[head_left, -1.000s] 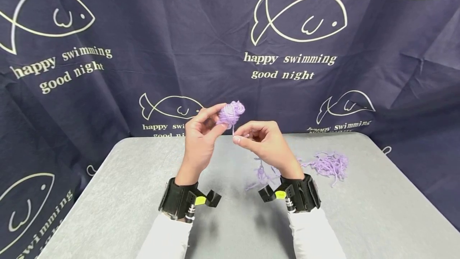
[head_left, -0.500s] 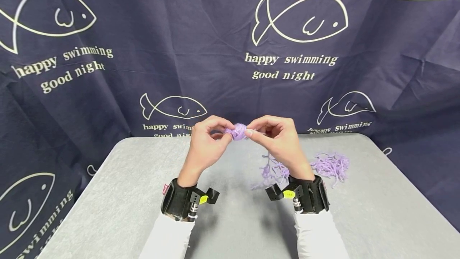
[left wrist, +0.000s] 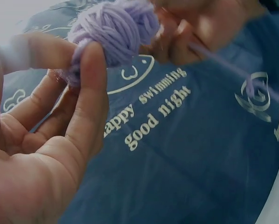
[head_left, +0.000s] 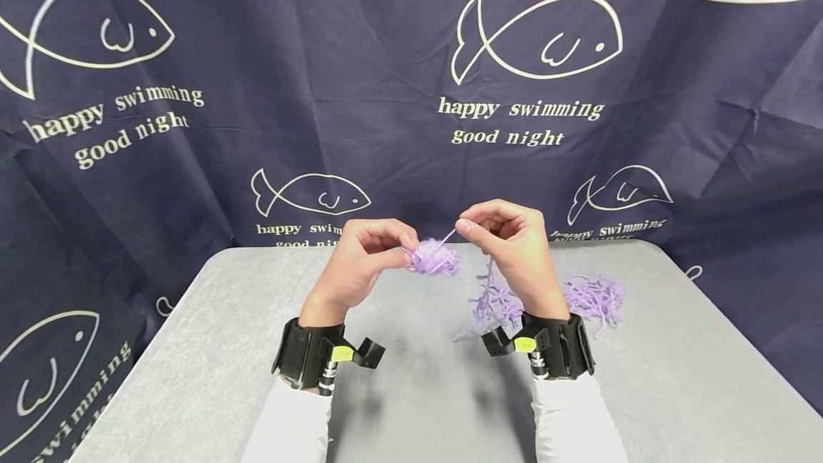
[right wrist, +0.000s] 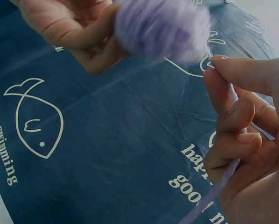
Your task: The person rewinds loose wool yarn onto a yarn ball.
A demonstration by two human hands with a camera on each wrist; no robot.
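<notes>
A small ball of lilac yarn (head_left: 436, 258) is held up above the table, its strands wound in several directions. My left hand (head_left: 363, 263) pinches one end of the ball between thumb and fingers, plain in the left wrist view, where the yarn ball (left wrist: 112, 32) points away from the palm. To the right of it, my right hand (head_left: 511, 249) pinches a strand of yarn (head_left: 448, 236) stretched from the ball. In the right wrist view that strand (right wrist: 209, 201) runs on through the curled fingers of the right hand (right wrist: 251, 126) and trails downward.
Loose lilac yarn (head_left: 498, 302) lies on the grey table (head_left: 257, 349) beneath the right forearm, partly hidden by it. A tangled yarn heap (head_left: 596, 299) sits farther right. Behind the table hangs a dark blue curtain (head_left: 360, 91) with white fish drawings and lettering.
The ball first came down and turned as the hands met at it. Since then the right hand has drawn away to the right, and the strand between it and the ball is longer.
</notes>
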